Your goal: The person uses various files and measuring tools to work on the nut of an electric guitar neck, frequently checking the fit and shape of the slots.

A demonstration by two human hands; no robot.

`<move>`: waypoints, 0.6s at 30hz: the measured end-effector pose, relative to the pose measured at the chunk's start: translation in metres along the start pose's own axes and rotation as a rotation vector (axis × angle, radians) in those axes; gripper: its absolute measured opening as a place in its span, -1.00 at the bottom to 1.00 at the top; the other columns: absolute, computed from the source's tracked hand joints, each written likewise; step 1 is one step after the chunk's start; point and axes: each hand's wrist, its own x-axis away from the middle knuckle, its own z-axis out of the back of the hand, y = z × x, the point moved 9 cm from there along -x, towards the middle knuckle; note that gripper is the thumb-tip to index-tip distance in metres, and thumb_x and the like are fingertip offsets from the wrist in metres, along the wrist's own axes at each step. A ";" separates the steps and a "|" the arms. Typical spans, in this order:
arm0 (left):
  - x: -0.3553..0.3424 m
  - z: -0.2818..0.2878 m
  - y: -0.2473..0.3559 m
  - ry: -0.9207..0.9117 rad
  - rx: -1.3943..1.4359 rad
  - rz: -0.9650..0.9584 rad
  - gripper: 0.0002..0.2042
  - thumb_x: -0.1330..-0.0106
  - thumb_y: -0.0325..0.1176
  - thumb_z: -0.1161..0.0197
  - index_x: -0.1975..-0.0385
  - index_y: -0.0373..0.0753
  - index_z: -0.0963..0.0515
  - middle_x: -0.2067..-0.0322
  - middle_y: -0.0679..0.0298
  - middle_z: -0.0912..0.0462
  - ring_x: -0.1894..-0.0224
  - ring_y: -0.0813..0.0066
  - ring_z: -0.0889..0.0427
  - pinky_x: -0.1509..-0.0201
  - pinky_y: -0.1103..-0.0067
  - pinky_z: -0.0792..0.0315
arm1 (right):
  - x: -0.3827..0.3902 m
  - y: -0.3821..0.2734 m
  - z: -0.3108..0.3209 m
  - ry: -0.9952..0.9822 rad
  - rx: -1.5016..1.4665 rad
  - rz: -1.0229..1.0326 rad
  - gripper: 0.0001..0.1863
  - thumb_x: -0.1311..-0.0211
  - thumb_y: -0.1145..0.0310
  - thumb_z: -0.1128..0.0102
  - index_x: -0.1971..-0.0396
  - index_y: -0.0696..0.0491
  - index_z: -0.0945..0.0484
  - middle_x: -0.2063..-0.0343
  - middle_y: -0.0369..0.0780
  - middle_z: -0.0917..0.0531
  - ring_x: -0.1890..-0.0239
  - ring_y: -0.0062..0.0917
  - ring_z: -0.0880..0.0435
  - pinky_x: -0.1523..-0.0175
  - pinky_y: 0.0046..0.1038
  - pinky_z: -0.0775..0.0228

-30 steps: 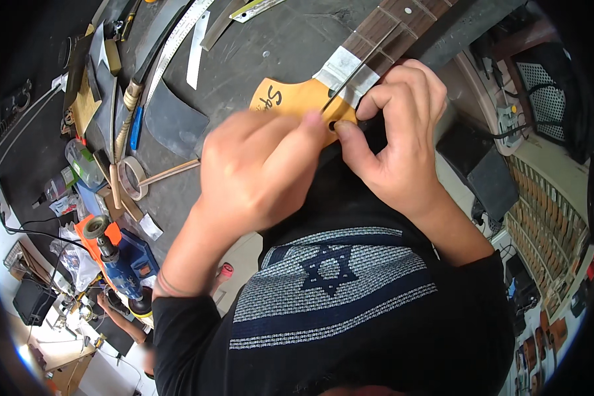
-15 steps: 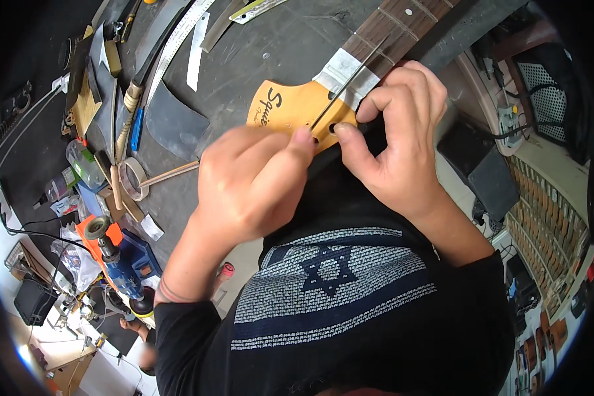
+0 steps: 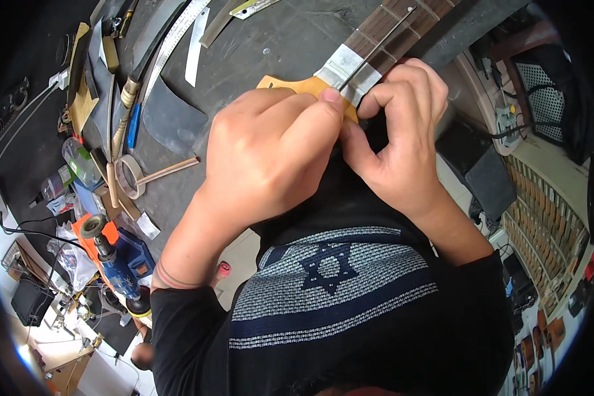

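Observation:
A guitar neck with a dark fretted fingerboard (image 3: 429, 10) lies diagonally at the top, silvery tape (image 3: 338, 61) across it beside the pale orange headstock (image 3: 277, 84). My left hand (image 3: 270, 155) is closed on a thin metal file or rod (image 3: 376, 47) that runs up along the fingerboard over the tape; the hand covers much of the headstock. My right hand (image 3: 399, 142) is closed round the neck at the headstock end, thumb on the lower edge, fingertips partly hidden underneath.
The grey bench (image 3: 290, 39) holds rulers (image 3: 197, 49), templates, a tape roll (image 3: 129, 177) and sticks. A blue-and-orange power tool (image 3: 115, 267) sits lower left. A co-worker (image 3: 142, 353) is partly visible beyond it. A rack (image 3: 544, 224) stands at the right.
My left hand and the rod moved down-left, then back up-right along the neck, now hiding more of the headstock. My right hand stayed nearly still. The co-worker shifted slightly.

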 end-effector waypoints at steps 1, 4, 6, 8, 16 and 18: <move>-0.002 -0.003 0.000 -0.025 0.003 0.001 -0.77 -0.23 -0.73 -0.49 0.17 -0.37 -0.69 0.50 0.17 -0.68 0.51 0.10 -0.71 0.37 0.31 -0.59 | 0.000 0.000 0.001 -0.002 0.008 0.001 -0.56 -0.04 0.34 -0.68 0.13 -0.08 -0.59 -0.05 -0.23 -0.59 -0.38 -0.10 -0.45 -0.45 0.00 -0.10; 0.024 0.009 0.002 -0.011 0.000 0.023 -0.79 -0.25 -0.72 -0.49 0.19 -0.35 -0.68 0.50 0.18 -0.68 0.53 0.12 -0.68 0.39 0.33 -0.55 | 0.002 0.001 0.001 -0.008 0.012 -0.013 -0.57 -0.04 0.34 -0.68 0.14 -0.08 -0.59 -0.06 -0.23 -0.59 -0.39 -0.09 -0.45 -0.45 0.00 -0.11; 0.022 0.005 -0.001 -0.001 0.004 0.050 -0.81 -0.26 -0.72 -0.49 0.22 -0.33 -0.67 0.51 0.18 -0.68 0.55 0.14 -0.67 0.41 0.34 -0.53 | 0.002 0.000 0.000 -0.009 0.013 -0.009 -0.57 -0.04 0.34 -0.67 0.14 -0.08 -0.59 -0.06 -0.23 -0.58 -0.39 -0.09 -0.45 -0.45 0.00 -0.11; 0.001 -0.001 -0.003 0.043 0.015 0.024 -0.80 -0.26 -0.73 -0.49 0.25 -0.31 -0.65 0.52 0.19 -0.67 0.56 0.16 -0.66 0.43 0.34 -0.51 | 0.000 -0.001 -0.001 -0.007 0.010 -0.001 -0.58 -0.05 0.34 -0.67 0.14 -0.09 -0.59 -0.07 -0.23 -0.58 -0.39 -0.09 -0.45 -0.45 0.00 -0.11; 0.012 0.000 -0.003 0.027 0.010 0.038 -0.81 -0.27 -0.74 -0.48 0.29 -0.32 -0.62 0.54 0.21 -0.64 0.57 0.18 -0.65 0.45 0.36 -0.50 | 0.001 0.000 0.000 -0.007 0.010 -0.006 -0.57 -0.04 0.34 -0.67 0.14 -0.08 -0.59 -0.06 -0.22 -0.58 -0.39 -0.09 -0.45 -0.45 -0.01 -0.11; -0.001 0.000 -0.002 0.052 0.010 0.012 -0.80 -0.25 -0.75 -0.48 0.30 -0.32 -0.62 0.54 0.21 -0.63 0.58 0.19 -0.63 0.47 0.35 -0.49 | 0.000 -0.001 0.000 0.000 0.012 0.001 -0.57 -0.03 0.34 -0.67 0.14 -0.07 -0.59 -0.06 -0.22 -0.58 -0.39 -0.08 -0.45 -0.45 -0.01 -0.11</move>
